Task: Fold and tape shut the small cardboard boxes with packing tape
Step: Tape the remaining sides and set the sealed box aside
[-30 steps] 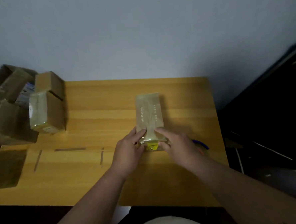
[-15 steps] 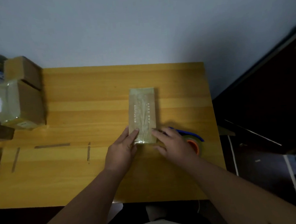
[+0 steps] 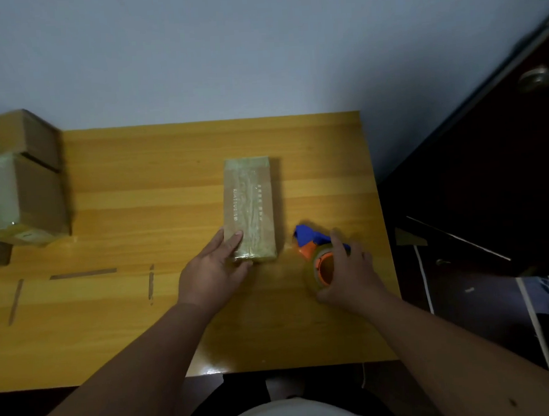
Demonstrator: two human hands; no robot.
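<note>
— What do we have on the wooden table [image 3: 137, 197]?
— We see a taped cardboard box [image 3: 249, 209] mid-table, a tape dispenser [image 3: 321, 256] near its right edge, stacked boxes [image 3: 24, 178] at left, tape strips [image 3: 82, 273] stuck near the front.

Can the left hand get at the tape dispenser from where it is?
Probably not directly: the left hand rests on the box, which lies between it and the tape dispenser, and the right hand already covers that.

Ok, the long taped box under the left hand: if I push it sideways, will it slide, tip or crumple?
The long box lies flat on its broad face, so it should slide rather than tip. Glossy tape covers its top, and the table looks smooth, so it is probably slippery. It looks sealed and square, so likely stiff; its weight cannot be judged. The left hand rests on its near corner.
</note>
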